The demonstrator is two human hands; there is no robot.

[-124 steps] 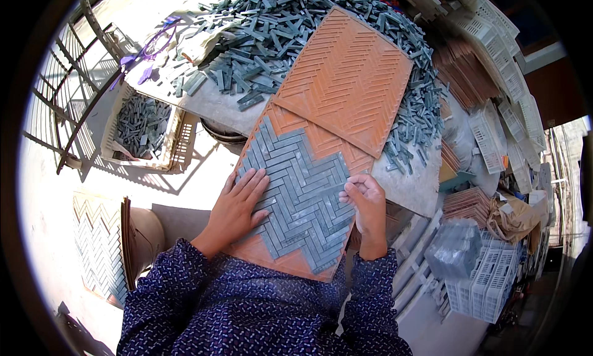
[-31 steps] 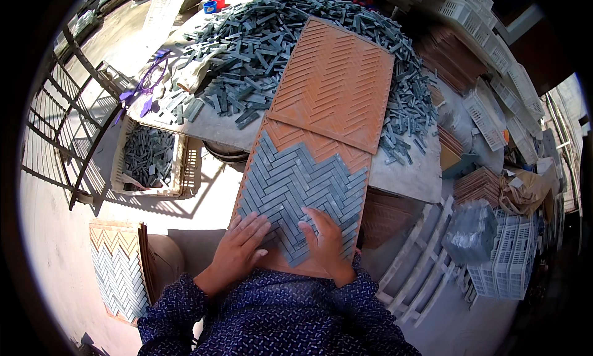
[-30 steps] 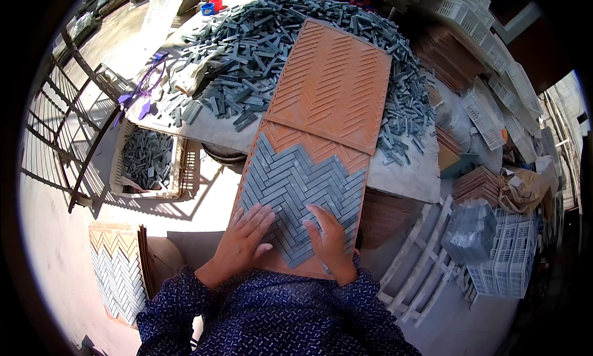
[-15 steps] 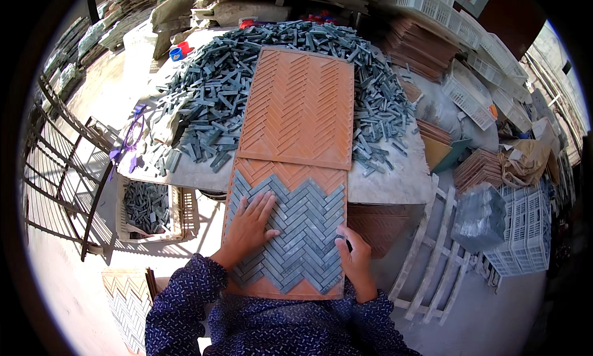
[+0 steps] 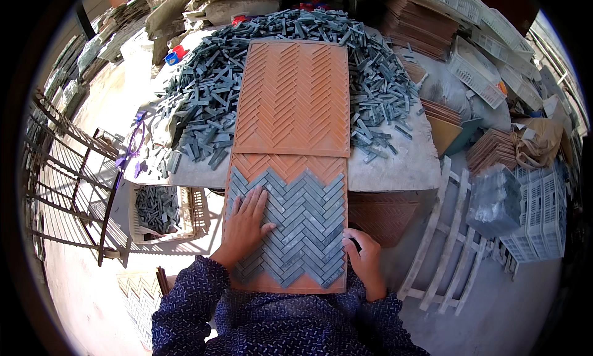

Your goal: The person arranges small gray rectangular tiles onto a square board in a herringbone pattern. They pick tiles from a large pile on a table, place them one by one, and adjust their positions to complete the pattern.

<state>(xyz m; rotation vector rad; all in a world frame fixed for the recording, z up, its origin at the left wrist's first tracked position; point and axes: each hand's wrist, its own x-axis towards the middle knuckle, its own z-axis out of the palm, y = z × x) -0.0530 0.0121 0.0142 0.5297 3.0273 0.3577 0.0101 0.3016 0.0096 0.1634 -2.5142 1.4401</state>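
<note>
An orange herringbone mould tray (image 5: 285,164) lies in front of me, mostly filled with grey stone strips (image 5: 296,226) set in a zigzag. My left hand (image 5: 244,223) rests flat, fingers spread, on the strips at the tray's left side. My right hand (image 5: 364,257) grips the tray's lower right edge, fingers curled around it. A second orange mould tray (image 5: 294,96), bare of strips, lies beyond the first on the table.
A big heap of loose grey strips (image 5: 204,90) surrounds the far tray on the white table (image 5: 401,164). A crate of strips (image 5: 162,209) stands at my left by a metal rack (image 5: 68,183). White plastic crates (image 5: 531,214) and stacked orange trays (image 5: 426,22) fill the right.
The view has tilted up, showing more of the table. My left hand has slid to the tray's left side, and my right hand has moved off the strips to the tray's right edge.
</note>
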